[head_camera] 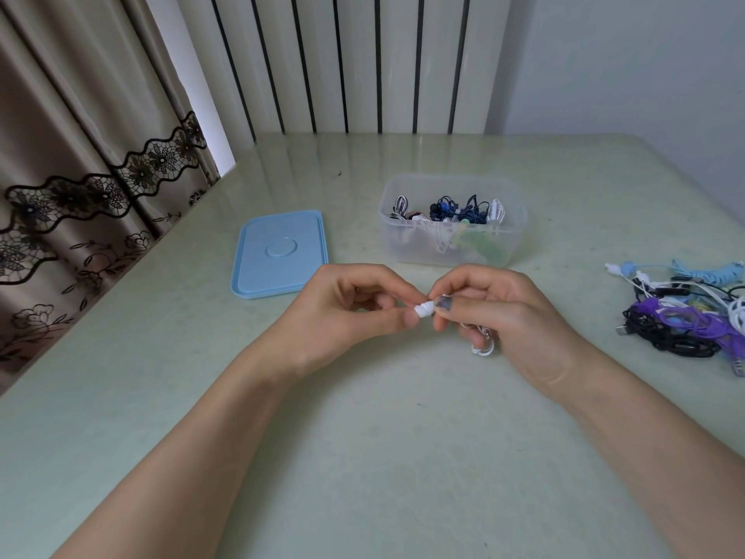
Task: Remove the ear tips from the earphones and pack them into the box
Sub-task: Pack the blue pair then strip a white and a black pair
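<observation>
The white ear tip is a small, soft, ribbed cap, pale and slightly squashed, and it sits right between my two hands, above the pale green table. My left hand pinches it from the left: thumb tip underneath, forefinger on top, the other fingers curled loosely into the palm. My right hand pinches the white earphone from the right, with thumb and forefinger pressed together just at the tip's base; my thumbnail with its dark polish lies against it. Most of the earbud's body is hidden under those fingers, so I cannot tell whether the tip is still seated on it. The rest of the earphone's white cable loops out below my right palm, gathered by my curled lower fingers.

Just beyond my hands, a little to the right of the pinch, stands the clear plastic box, with coiled earphones in blue, black and white inside. Its light blue lid lies flat beyond my left hand. Well off to the right of my right hand lies a tangled pile of earphones, purple, black, white and pale blue.
</observation>
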